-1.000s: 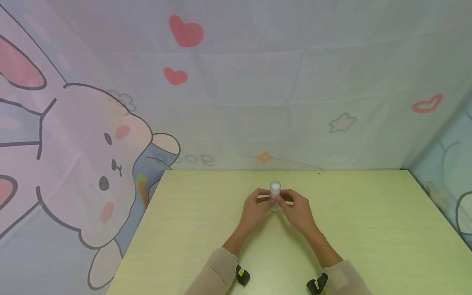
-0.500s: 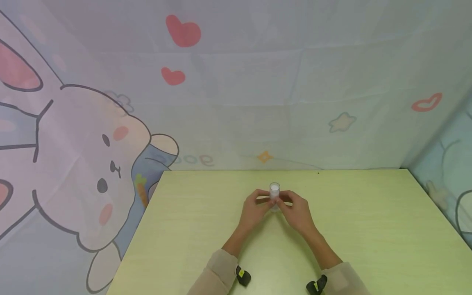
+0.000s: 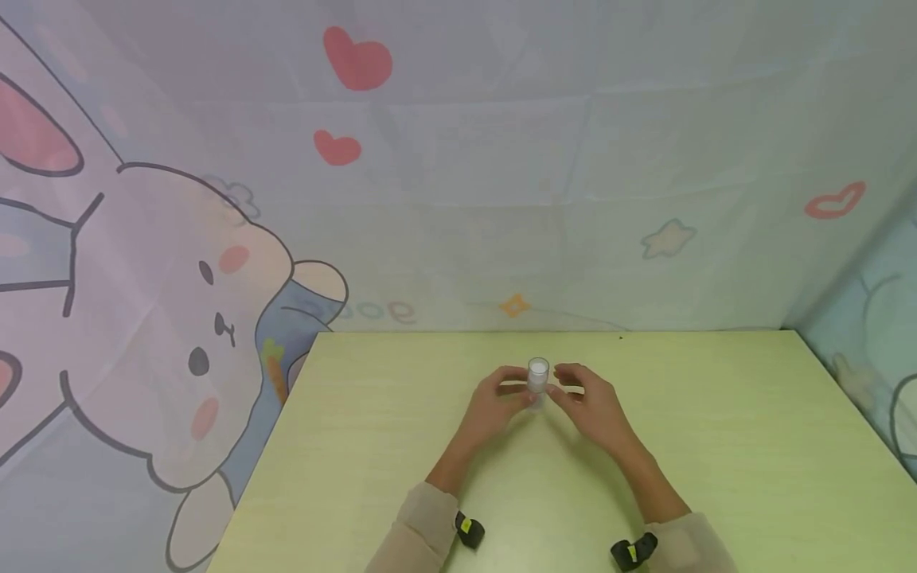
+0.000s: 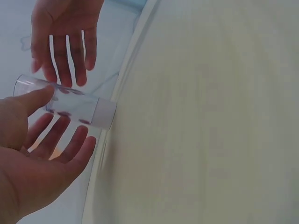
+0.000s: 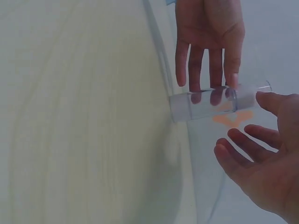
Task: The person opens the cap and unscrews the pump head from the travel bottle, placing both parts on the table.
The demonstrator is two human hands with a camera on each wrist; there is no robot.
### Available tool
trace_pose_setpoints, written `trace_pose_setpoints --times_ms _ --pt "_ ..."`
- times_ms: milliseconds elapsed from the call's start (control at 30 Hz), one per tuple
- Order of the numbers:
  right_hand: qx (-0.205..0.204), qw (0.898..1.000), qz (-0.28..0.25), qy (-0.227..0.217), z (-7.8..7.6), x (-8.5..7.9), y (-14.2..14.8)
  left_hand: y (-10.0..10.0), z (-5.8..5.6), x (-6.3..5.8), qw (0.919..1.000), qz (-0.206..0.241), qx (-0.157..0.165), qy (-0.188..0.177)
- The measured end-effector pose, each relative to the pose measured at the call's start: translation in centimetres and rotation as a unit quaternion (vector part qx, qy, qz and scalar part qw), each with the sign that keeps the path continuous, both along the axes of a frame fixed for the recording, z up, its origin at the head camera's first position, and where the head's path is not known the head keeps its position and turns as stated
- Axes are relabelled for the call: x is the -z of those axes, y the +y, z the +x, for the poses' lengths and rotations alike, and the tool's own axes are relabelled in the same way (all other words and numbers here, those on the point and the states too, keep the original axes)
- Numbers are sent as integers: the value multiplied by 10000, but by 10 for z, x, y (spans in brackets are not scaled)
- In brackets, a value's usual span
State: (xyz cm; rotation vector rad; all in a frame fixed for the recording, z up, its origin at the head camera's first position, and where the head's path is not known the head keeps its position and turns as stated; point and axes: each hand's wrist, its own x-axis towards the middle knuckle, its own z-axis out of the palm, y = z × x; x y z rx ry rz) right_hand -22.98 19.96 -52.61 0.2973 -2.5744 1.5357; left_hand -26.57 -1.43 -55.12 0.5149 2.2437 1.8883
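A clear cylindrical bottle [image 3: 538, 377] with a white end stands roughly upright between the two hands, over the far middle of the table. My left hand [image 3: 494, 404] pinches it from the left side with thumb and fingertips. On the other side, my right hand [image 3: 596, 407] has its fingers spread and gently bent. Its thumb tip is near or against the bottle [image 5: 210, 103] in the right wrist view, while the other fingers stay apart from it. The white end [image 4: 103, 113] points toward the tabletop in the left wrist view; whether it touches is unclear.
A pale yellow-green table [image 3: 358, 446] lies under the hands. Behind it hangs a cloth backdrop [image 3: 487, 159] printed with hearts and a rabbit, which continues on the left and right. Black wrist devices [image 3: 470, 530] sit at both sleeve cuffs.
My right hand has eased off the bottle and shifted a little to the right, its fingers opening. My left hand keeps its hold, and the bottle has moved only slightly.
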Motion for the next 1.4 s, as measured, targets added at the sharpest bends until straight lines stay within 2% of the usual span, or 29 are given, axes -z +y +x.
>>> trace_pose_setpoints --times_ms 100,233,333,700,1200,1400 --pt "-64 9999 69 113 -1 -8 2 -2 -6 -1 9997 -99 237 61" --pt "-110 9996 32 246 -2 -13 -1 -2 -12 3 9988 -313 372 102" --pt "-136 9994 -25 319 -3 -13 -4 -1 -13 4 9985 -384 372 117" --pt "16 9980 -144 617 -6 -13 -19 2 -14 5 9989 -134 340 302" --pt "176 9983 -149 527 -5 -7 -27 3 -14 6 9979 -295 522 232" --pt "132 9977 -220 635 -4 -6 -29 1 -14 4 9979 -308 509 246"
